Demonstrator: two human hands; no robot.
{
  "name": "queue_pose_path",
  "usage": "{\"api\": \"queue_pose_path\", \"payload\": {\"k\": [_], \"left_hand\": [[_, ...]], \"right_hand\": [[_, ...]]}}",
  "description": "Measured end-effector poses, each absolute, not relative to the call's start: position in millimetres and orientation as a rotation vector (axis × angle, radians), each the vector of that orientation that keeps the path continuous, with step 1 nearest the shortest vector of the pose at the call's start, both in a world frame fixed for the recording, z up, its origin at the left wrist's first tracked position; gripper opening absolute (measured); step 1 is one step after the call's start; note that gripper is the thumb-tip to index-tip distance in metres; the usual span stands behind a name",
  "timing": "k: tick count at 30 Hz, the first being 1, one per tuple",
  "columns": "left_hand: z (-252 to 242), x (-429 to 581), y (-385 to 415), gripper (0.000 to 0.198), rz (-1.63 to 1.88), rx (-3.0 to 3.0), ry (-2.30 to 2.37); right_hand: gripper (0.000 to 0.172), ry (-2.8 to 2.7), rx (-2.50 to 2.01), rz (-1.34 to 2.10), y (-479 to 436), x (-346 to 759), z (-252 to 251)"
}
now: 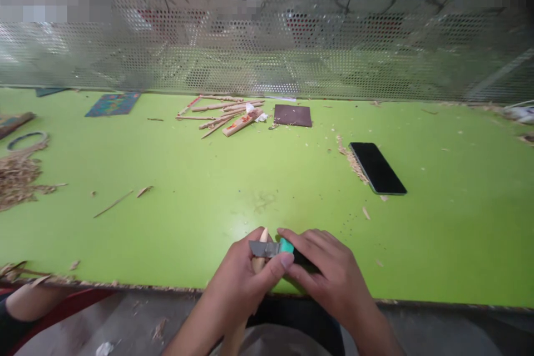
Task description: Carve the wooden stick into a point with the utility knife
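Observation:
Near the front edge of the green table, my left hand (246, 267) is closed around a pale wooden stick (263, 236). The stick's tapered tip points away from me, and its lower end reaches down toward my lap. My right hand (329, 267) grips a utility knife (267, 248) with a green part at the base of its blade. The flat grey blade lies across the stick, pointing left. My left thumb presses near the green part of the knife. Most of the knife's handle is hidden in my right hand.
A black phone (377, 168) lies at the right beside wood shavings. Several carved sticks (225, 108) and a brown sandpaper piece (292, 115) lie toward the perforated metal screen (267, 50). Shavings (19, 181) and a tape roll (27, 141) are at left. Another person's arm (37, 300) shows lower left.

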State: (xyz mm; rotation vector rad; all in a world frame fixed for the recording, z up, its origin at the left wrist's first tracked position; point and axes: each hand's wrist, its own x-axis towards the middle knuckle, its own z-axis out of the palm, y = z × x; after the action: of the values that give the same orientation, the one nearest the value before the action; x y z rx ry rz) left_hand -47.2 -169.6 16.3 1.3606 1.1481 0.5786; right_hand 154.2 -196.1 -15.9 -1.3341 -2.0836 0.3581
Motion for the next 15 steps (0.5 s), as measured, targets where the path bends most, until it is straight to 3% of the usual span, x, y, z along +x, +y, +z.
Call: {"api": "queue_pose_path", "payload": {"k": [15], "left_hand": [[17, -40, -178, 0.042, 0.549, 1.422, 1.300]], "right_hand": [[0.035, -1.762, -1.518, 0.193, -196, 153, -17]]}}
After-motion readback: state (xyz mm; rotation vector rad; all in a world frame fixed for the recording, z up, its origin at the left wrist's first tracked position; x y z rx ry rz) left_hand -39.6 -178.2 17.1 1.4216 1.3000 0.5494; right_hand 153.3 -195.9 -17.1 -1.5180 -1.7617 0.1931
